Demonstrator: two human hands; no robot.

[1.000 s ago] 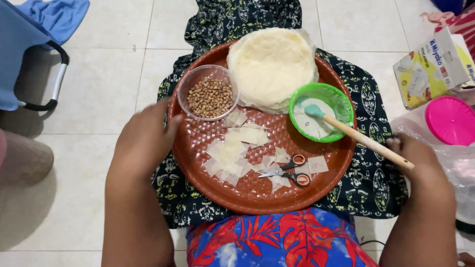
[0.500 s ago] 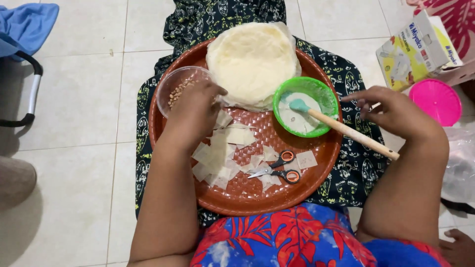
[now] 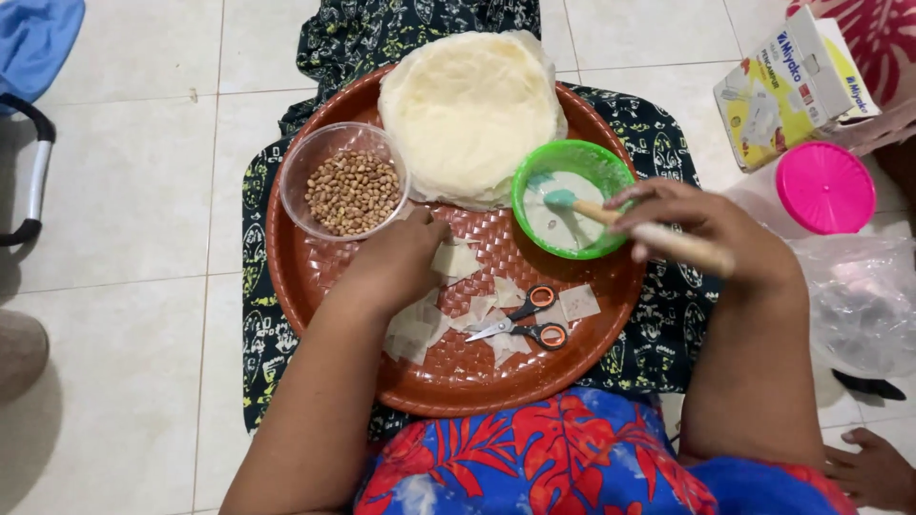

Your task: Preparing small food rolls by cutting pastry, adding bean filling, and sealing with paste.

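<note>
A round brown woven tray (image 3: 315,277) lies on a dark patterned cloth on the floor. My left hand (image 3: 396,262) rests knuckles-up on the tray among small cut pieces of pale wrapper (image 3: 458,259), just below a clear bowl of brown peanuts (image 3: 351,189). My right hand (image 3: 711,229) grips the wooden handle of a brush (image 3: 611,217) whose tip sits in a green bowl (image 3: 568,167) of white paste. A stack of round pale wrappers (image 3: 469,110) fills the tray's far side. Small orange-handled scissors (image 3: 523,322) lie shut near the front.
A printed carton (image 3: 792,86) and a pink round lid (image 3: 824,187) stand at the right, with a clear plastic bag (image 3: 863,296) below them. A blue cloth and a black-and-grey handle (image 3: 33,172) lie at the far left. White floor tiles surround the cloth.
My left hand has come down from the peanut bowl onto the cut wrapper pieces. My right hand has shifted along the brush handle, toward the green bowl.
</note>
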